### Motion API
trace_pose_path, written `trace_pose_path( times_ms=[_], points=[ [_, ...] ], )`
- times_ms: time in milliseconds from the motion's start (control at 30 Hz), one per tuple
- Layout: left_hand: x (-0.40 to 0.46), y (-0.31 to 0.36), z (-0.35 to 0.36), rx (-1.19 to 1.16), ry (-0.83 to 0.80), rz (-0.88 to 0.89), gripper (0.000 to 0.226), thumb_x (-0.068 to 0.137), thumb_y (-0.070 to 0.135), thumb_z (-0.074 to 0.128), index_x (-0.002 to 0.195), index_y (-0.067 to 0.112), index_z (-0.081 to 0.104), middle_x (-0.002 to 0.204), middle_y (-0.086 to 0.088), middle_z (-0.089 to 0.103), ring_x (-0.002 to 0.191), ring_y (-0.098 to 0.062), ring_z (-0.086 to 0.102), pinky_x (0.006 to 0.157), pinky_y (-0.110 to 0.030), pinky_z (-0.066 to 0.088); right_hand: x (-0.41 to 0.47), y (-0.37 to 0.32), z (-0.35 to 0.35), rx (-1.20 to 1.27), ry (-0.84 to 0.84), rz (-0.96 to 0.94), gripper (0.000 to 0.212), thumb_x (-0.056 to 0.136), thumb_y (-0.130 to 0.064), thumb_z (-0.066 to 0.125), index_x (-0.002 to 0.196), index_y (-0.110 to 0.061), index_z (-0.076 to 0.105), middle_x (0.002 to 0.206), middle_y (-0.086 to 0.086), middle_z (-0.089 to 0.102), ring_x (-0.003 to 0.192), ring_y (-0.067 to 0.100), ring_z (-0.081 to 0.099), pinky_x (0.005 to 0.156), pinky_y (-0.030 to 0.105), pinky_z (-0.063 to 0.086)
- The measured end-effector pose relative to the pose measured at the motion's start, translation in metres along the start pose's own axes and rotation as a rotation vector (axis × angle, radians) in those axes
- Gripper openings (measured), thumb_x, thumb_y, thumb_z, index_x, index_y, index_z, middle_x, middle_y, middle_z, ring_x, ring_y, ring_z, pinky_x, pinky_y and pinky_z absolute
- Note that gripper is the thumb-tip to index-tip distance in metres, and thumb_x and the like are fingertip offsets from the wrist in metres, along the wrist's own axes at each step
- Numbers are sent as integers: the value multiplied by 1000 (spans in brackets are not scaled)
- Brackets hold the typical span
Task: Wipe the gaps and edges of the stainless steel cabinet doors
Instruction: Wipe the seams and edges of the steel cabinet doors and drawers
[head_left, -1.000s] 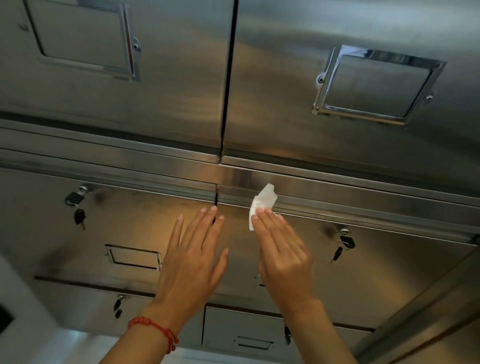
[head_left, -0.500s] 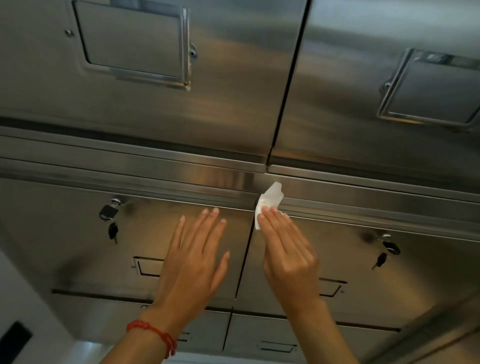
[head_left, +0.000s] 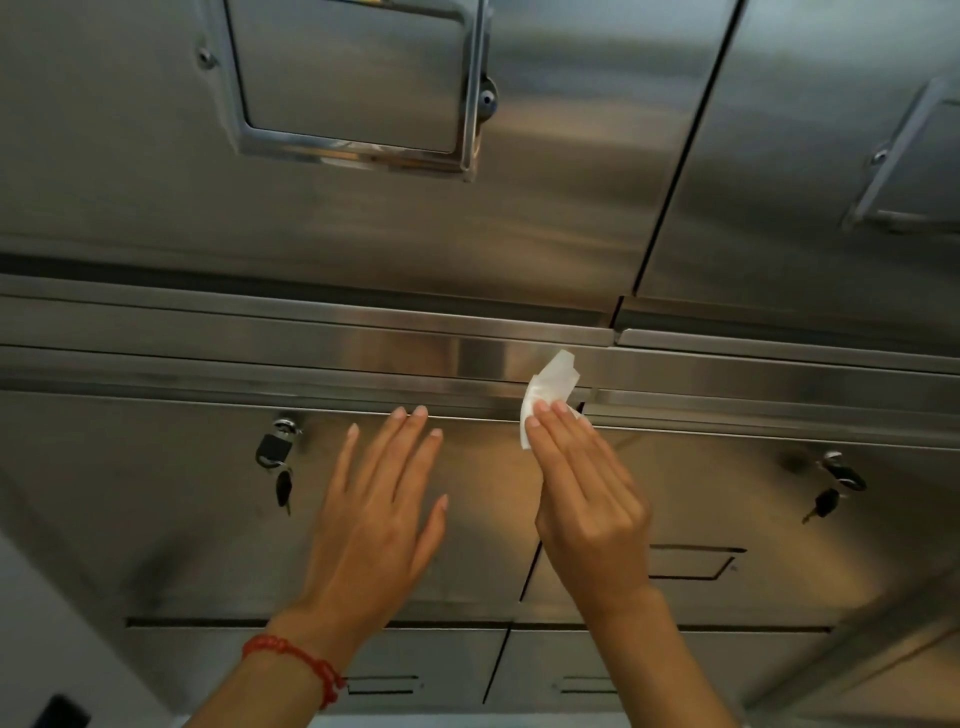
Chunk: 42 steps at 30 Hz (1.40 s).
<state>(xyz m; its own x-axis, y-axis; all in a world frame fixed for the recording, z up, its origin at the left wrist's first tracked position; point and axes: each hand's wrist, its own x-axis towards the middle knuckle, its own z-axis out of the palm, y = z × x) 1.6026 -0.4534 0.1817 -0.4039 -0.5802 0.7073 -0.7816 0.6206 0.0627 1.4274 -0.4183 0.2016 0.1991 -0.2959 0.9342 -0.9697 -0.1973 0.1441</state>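
A wall of stainless steel cabinet doors (head_left: 545, 218) fills the view. My right hand (head_left: 587, 499) holds a crumpled white tissue (head_left: 550, 382) against the horizontal top edge of the lower doors (head_left: 311, 402), right where the vertical gap between two lower doors (head_left: 529, 571) begins. Its fingers lie straight over the tissue and the thumb is hidden underneath. My left hand (head_left: 374, 519), with a red bracelet on the wrist, rests flat with spread fingers on the lower left door, fingertips near the same edge.
A padlock with a hanging key (head_left: 275, 452) sits on the lower left door, and keys hang from the lock (head_left: 836, 483) on the lower right door. Recessed handles (head_left: 353, 78) are set in the upper doors. A dark vertical gap (head_left: 675, 156) divides the upper doors.
The view has shifted left, so the cabinet seams now sit further right. My right hand with the tissue has slid from right of the vertical gap onto it, staying on the top edge.
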Motion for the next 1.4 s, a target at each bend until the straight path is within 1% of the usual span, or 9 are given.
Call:
trace_pose_path(
  times_ms=[267, 400, 533, 633, 800, 933, 1067, 1233, 1400],
  points=[
    [-1, -20, 9, 23, 2, -40, 58, 101, 37, 17, 128, -1, 51, 136, -20, 49, 131, -28, 36, 108, -50, 24, 1, 4, 18, -7, -4, -30, 23, 92, 3, 51, 104, 1, 71, 111, 15, 67, 107, 25, 64, 90, 38, 54],
    [-3, -26, 15, 57, -15, -56, 58, 101, 37, 17, 131, -1, 49, 137, -19, 49, 130, -29, 38, 109, -49, 23, -2, 8, 23, 9, -5, -37, 25, 93, 3, 48, 103, 1, 71, 111, 15, 67, 107, 24, 64, 88, 38, 54],
    [-3, -28, 20, 68, -17, -65, 57, 101, 37, 16, 134, 1, 44, 139, -18, 46, 133, -26, 34, 110, -49, 22, -4, 9, 27, 29, 7, -27, 22, 90, 5, 54, 103, 1, 71, 111, 14, 67, 107, 23, 63, 87, 38, 55],
    [-5, -31, 22, 86, -7, -50, 54, 100, 35, 20, 136, 1, 40, 142, -16, 43, 134, -26, 33, 110, -50, 22, -5, 6, 30, 35, 19, -16, 21, 89, 4, 55, 103, 0, 71, 111, 14, 67, 107, 23, 63, 89, 38, 54],
    [-6, -34, 25, 91, 25, -50, 53, 90, 29, 37, 137, 3, 36, 141, -17, 44, 133, -26, 33, 108, -51, 23, -4, 0, 34, 34, 20, 5, 20, 85, 6, 62, 102, 0, 71, 110, 14, 67, 107, 22, 63, 90, 37, 53],
    [-5, -31, 30, 49, 50, -75, 52, 89, 27, 37, 135, 3, 36, 138, -19, 47, 132, -29, 34, 109, -51, 23, -2, 2, 32, 38, 6, -16, 18, 88, 4, 60, 100, 0, 72, 109, 13, 68, 105, 22, 64, 86, 37, 56],
    [-6, -30, 32, 47, 65, -70, 53, 88, 27, 39, 135, 2, 36, 139, -20, 46, 132, -30, 33, 108, -53, 23, -2, 10, 24, 4, -22, -6, 22, 80, 9, 67, 101, 2, 72, 109, 14, 67, 105, 24, 64, 84, 40, 56],
    [-7, -30, 34, 39, 67, -63, 55, 88, 29, 39, 136, 2, 35, 139, -20, 45, 132, -30, 32, 108, -52, 23, 0, -2, 28, -2, 5, 28, 23, 84, 11, 59, 101, 3, 71, 109, 15, 67, 106, 25, 64, 86, 40, 55],
    [-7, -31, 33, 26, 71, -63, 55, 88, 28, 40, 137, 3, 34, 140, -18, 44, 133, -29, 31, 108, -53, 22, -2, 1, 26, 7, -34, 18, 25, 81, 13, 62, 102, 3, 71, 111, 15, 67, 108, 25, 63, 85, 40, 56]
  ],
)
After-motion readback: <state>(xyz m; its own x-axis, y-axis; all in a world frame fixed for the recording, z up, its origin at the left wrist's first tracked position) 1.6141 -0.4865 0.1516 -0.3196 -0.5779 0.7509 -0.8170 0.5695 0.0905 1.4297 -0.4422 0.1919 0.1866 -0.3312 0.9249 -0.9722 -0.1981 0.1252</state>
